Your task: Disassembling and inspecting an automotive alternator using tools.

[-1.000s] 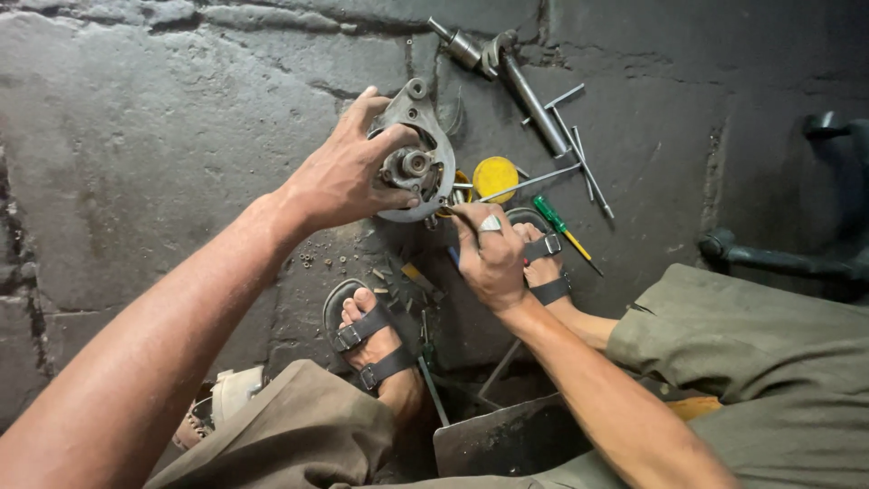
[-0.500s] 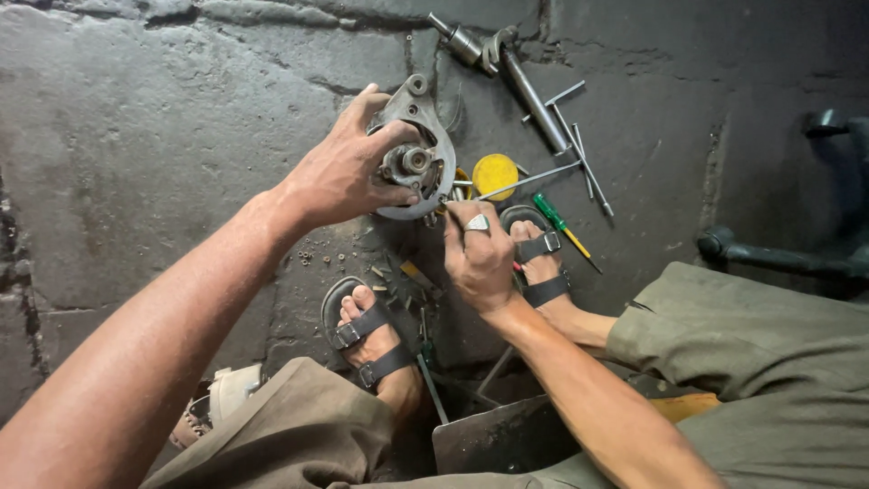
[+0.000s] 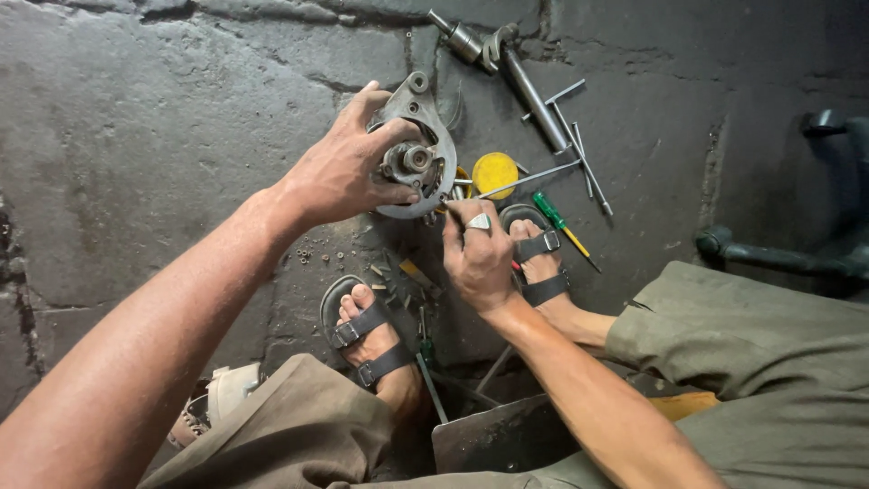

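Dark, grimy concrete floor [image 3: 136,136] lies beneath everything. Nearest, the right hand [image 3: 478,258] pinches a thin tool just below the round metal housing [image 3: 416,149], which the left hand [image 3: 348,167] grips. Right of the housing sits a yellow lid [image 3: 495,174]; beyond it lie metal rods [image 3: 543,104].
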